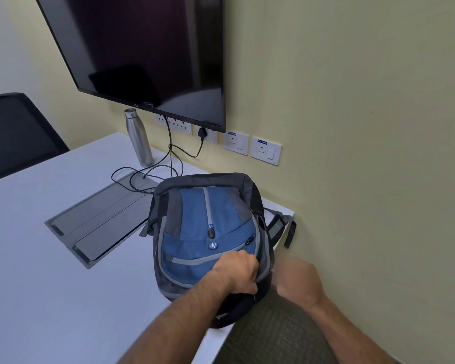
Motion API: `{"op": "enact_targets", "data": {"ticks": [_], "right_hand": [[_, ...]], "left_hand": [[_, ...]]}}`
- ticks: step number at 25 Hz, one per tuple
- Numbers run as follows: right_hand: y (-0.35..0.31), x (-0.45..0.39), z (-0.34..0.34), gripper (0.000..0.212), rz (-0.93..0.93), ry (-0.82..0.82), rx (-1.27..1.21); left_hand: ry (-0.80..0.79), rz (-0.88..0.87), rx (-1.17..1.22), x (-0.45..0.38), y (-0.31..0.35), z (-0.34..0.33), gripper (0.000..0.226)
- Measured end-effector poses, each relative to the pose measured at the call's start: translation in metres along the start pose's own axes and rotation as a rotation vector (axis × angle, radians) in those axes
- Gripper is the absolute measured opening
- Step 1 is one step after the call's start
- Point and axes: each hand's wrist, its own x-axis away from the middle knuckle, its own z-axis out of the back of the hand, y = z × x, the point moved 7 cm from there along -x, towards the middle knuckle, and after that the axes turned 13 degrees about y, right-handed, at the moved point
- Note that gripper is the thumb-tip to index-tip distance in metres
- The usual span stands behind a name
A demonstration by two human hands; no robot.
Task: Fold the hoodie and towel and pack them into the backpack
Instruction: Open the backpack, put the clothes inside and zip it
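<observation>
A blue and grey backpack (208,227) lies front side up at the right edge of the white table (50,258), its top end toward me. My left hand (237,271) grips the bag's fabric near the top zipper, fingers curled. My right hand (297,281) is curled at the bag's right side by the table edge; what its fingers hold is hidden. No hoodie or towel shows in this view.
A grey flap panel (97,219) is set into the table left of the bag, with black cables (168,164) running to wall sockets. A steel bottle (138,137) stands near the wall under a dark screen (147,48). A black chair (13,132) is at far left.
</observation>
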Motion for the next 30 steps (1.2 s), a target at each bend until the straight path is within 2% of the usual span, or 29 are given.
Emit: {"op": "enact_targets", "data": {"ticks": [6, 12, 16, 18, 21, 27, 30], "right_hand": [[0.023, -0.056, -0.009, 0.027, -0.042, -0.027, 0.180], [0.043, -0.095, -0.042, 0.021, -0.104, -0.128, 0.294], [0.048, -0.117, -0.057, 0.032, -0.084, -0.150, 0.333], [0.051, -0.125, -0.063, 0.025, -0.075, -0.163, 0.365], [0.055, -0.134, -0.074, 0.004, -0.081, -0.216, 0.433], [0.056, -0.142, -0.084, 0.013, -0.099, -0.297, 0.468], [0.058, -0.133, -0.085, 0.015, -0.159, -0.318, 0.331]], "left_hand": [[-0.123, 0.012, 0.247, -0.005, -0.020, -0.003, 0.013], [-0.167, -0.035, 0.308, -0.007, -0.024, 0.000, 0.010], [-0.187, -0.062, 0.353, -0.007, -0.024, 0.001, 0.010], [-0.198, -0.065, 0.366, -0.007, -0.024, 0.000, 0.010], [-0.193, -0.049, 0.369, -0.006, -0.026, 0.000, 0.011], [-0.178, -0.054, 0.328, -0.003, -0.026, 0.001, 0.012], [-0.167, -0.058, 0.279, 0.000, -0.024, -0.002, 0.012]]}}
